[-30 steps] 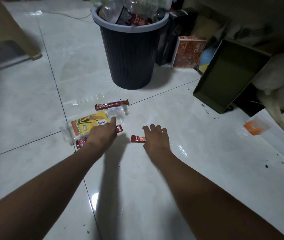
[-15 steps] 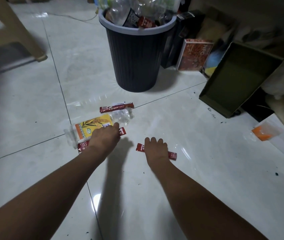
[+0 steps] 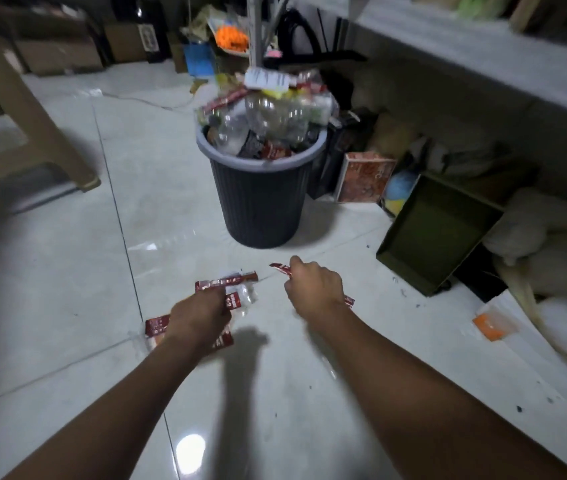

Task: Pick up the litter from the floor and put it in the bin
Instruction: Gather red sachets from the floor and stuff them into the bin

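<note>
The bin (image 3: 261,202), heaped full, stands straight ahead of both hands. The right hand (image 3: 315,289), nearer to the bin, grips a red sachet (image 3: 280,269). The left hand (image 3: 200,318) clutches a bundle of wrappers (image 3: 233,301).

Right hand (image 3: 313,289) fingers hide the middle of the red sachet (image 3: 281,269); left hand (image 3: 199,318) fingers cover most of the crushed bottle (image 3: 246,300).

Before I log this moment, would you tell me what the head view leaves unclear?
All in the head view:
The left hand grips red sachets; the hand covers most, so their count is hidden.
The right hand hides the middle of its single sachet; its print is blurred.
The bin hides what lies under its heaped bottles.
</note>
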{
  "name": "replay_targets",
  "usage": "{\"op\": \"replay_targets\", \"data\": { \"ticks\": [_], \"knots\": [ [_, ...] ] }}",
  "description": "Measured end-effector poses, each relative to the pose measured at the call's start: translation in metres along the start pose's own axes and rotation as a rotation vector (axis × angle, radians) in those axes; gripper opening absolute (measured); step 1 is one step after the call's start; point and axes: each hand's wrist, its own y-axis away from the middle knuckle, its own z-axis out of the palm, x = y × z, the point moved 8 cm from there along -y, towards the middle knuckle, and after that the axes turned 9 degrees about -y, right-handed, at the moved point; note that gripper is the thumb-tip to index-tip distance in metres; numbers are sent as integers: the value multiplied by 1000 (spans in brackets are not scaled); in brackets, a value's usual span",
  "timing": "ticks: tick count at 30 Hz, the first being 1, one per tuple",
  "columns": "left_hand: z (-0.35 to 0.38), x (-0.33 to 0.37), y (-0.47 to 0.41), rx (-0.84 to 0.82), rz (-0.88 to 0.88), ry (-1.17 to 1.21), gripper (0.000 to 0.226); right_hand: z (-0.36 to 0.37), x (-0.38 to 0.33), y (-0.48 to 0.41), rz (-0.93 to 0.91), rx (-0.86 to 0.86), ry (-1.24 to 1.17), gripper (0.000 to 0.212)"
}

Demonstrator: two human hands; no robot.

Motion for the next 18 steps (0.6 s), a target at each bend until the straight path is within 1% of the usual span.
{"op": "replay_targets", "data": {
  "ticks": [2, 5, 7, 11, 16, 18],
  "knots": [
    [-31, 1, -7, 2, 8, 45, 25, -46, -10, -15, -7, 26, -28, 26],
    [-77, -2, -16, -39, 19, 63, 20, -108, -23, -35, -9, 72, -76, 22],
    [-107, -4, -22, -52, 21, 52, 18, -142, -30, -42, -3, 88, -89, 24],
    [-180, -1, -38, 20, -29, 19, 24, -196, -38, -50, -39, 90, -106, 26],
    [-266, 23, -56, 107, -89, 38, 34, -259, -24, -56, -36, 97, -149, 32],
    [-292, 33, -63, 131, -108, 79, 29, -284, -18, -57, -47, 124, -147, 33]
  ]
}}
